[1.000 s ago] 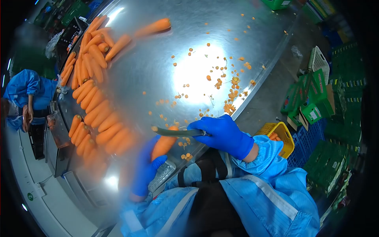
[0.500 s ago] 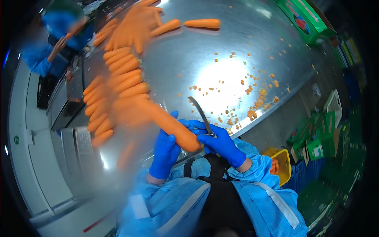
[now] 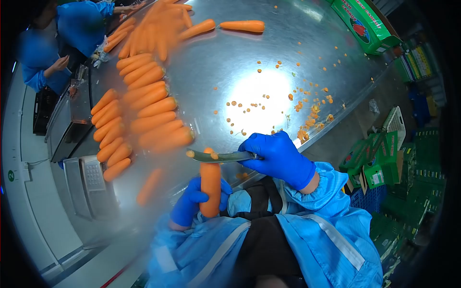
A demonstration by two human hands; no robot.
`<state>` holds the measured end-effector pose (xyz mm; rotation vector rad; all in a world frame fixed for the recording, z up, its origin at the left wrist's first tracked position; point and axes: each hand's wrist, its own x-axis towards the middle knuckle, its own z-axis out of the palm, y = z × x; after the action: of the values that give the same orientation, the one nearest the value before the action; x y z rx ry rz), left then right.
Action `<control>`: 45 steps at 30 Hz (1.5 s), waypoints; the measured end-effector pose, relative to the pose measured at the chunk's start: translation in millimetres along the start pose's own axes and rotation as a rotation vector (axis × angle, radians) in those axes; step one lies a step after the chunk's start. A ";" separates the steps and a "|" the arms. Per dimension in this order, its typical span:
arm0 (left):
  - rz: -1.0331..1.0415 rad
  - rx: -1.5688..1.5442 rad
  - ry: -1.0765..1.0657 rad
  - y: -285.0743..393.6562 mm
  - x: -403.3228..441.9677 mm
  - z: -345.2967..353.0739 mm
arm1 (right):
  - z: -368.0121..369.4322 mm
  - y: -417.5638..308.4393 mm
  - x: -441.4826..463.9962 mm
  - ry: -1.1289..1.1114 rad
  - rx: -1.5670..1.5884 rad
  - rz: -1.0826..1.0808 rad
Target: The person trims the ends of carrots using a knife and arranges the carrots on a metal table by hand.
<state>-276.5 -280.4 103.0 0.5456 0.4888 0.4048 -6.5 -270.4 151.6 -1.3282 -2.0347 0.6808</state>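
My left hand (image 3: 188,201), in a blue glove, is closed around a carrot (image 3: 210,188) held upright near my body. In my right hand (image 3: 278,158), also gloved in blue, is the handle of a curved knife (image 3: 229,157). Its blade lies across the top end of the carrot, with small orange pieces resting on it. Rows of carrots (image 3: 156,106) lie on the metal table (image 3: 206,86) beyond my left hand. A blurred smear on the camera hides part of the lower left.
Carrot trimmings (image 3: 307,117) are scattered along the table's right side. A green carton (image 3: 362,26) stands at the far right corner. A scale (image 3: 91,180) sits at the left. Two people (image 3: 79,33) in blue work at the far left. Green crates (image 3: 425,192) fill the right.
The carrot has turned from slanted to upright and sits closer to my body. My right hand has moved up and right, and the knife has swung across the carrot's top.
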 end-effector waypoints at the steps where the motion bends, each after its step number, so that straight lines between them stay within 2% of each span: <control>1: -0.021 0.007 -0.019 0.2 1.2 0.2 | -0.8 0.3 -1.4 0.003 -0.008 0.000; 4: -0.074 -0.057 -0.057 -2.0 4.7 0.5 | -3.6 -0.9 -6.5 0.018 -0.006 0.004; 14: -0.157 0.019 -0.050 -3.0 14.9 7.2 | -12.1 6.3 -27.9 0.073 0.014 0.003; 16: -0.136 0.106 -0.018 -0.2 12.4 13.3 | 11.4 49.9 -41.2 0.042 0.349 0.420; 17: -0.102 0.113 0.014 2.8 10.3 18.6 | 20.6 68.6 -47.6 0.025 0.513 0.623; 19: -0.016 0.126 0.080 10.2 10.9 26.0 | 25.6 76.5 -56.3 0.080 0.641 0.779; 20: 0.020 0.010 0.011 4.4 14.9 19.5 | 30.1 75.3 -59.8 0.086 0.711 0.860; 22: 0.078 -0.205 -0.126 -4.9 29.3 -4.1 | 27.9 44.5 -49.7 0.110 0.835 0.865; 24: 0.275 -0.303 -0.007 -12.3 45.7 -6.1 | 35.1 28.1 -37.5 0.112 0.940 0.821; 27: 0.504 -0.438 0.203 -11.8 54.0 3.6 | 69.0 7.8 -33.5 -0.065 1.074 0.842; 29: 0.614 -0.307 0.270 -13.9 52.6 1.1 | 73.6 -4.1 -26.2 -0.235 1.141 0.925; 31: 0.651 -0.198 0.326 -14.9 45.3 -8.6 | 87.3 0.0 -23.9 -0.315 1.212 0.947; 32: 0.645 -0.144 0.285 -13.0 35.8 -16.6 | 89.9 -3.5 -20.3 -0.299 1.261 0.980; 35: 0.652 0.203 0.635 -16.4 -8.1 -53.6 | 96.3 -7.4 -4.2 -0.300 1.153 0.871; 37: 0.483 0.782 0.884 -11.6 -54.9 -96.1 | 99.1 -9.9 14.1 -0.342 1.016 0.802; 39: 0.406 1.177 1.052 -12.8 -90.9 -109.0 | 106.8 -6.9 33.4 -0.430 0.861 0.759; 41: 0.298 1.466 1.184 -25.5 -111.0 -119.7 | 123.0 -9.9 54.5 -0.451 0.774 0.631; 43: 0.212 1.618 1.274 -52.9 -121.9 -133.3 | 148.0 -10.3 71.6 -0.455 0.664 0.469; 45: 0.203 1.731 1.344 -67.3 -128.1 -124.3 | 173.6 -16.6 91.1 -0.416 0.559 0.213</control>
<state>-431.4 -346.6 13.6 2.0095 2.1528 0.4246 -171.0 -207.7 63.7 -1.1311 -1.7998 1.5994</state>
